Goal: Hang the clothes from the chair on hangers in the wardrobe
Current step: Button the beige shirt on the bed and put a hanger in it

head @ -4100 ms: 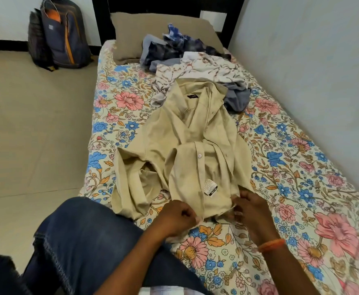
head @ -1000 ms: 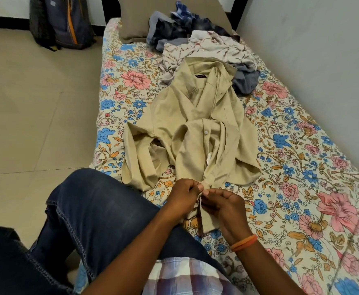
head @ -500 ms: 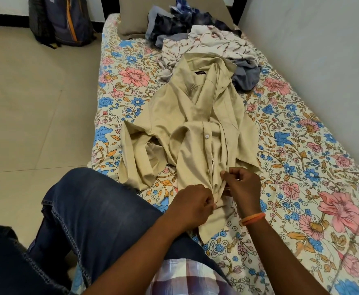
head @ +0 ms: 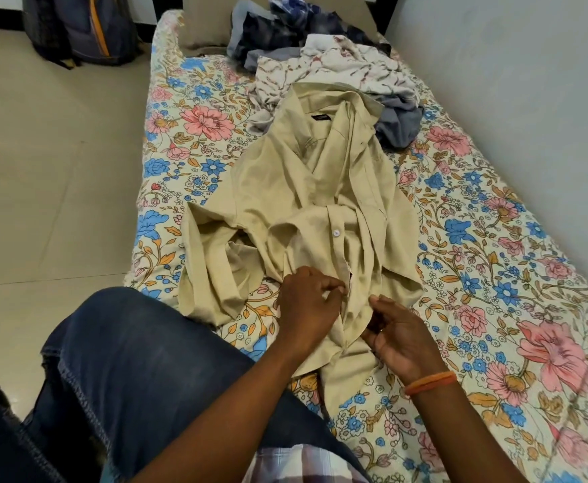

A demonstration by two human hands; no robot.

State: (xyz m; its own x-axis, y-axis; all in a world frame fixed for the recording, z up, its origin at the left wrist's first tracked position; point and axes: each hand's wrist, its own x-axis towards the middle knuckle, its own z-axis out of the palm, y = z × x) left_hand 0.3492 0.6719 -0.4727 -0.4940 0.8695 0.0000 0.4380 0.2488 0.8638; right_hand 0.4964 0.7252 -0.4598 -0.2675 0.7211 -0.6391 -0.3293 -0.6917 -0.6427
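Note:
A beige button-up shirt (head: 306,203) lies spread on the floral bed (head: 495,273), collar away from me, one white button showing on its front edge. My left hand (head: 306,305) pinches the left front edge near the hem. Beside it, my right hand (head: 395,334), with an orange band at the wrist, has curled fingers on the right front edge of the shirt. Behind the collar is a heap of other clothes (head: 327,54): a white patterned piece, grey cloth and dark blue pieces. No chair, hanger or wardrobe is in view.
My knee in blue jeans (head: 139,371) rests on the bed's near left edge. A brown pillow (head: 205,22) lies at the head of the bed. A grey and orange backpack (head: 80,26) leans on the far wall. A wall runs along the bed's right side, tiled floor on the left.
Both hands have worked up the shirt's front edges from the hem. In the last half second the left hand rose and the right hand dropped lower, fingers loosened.

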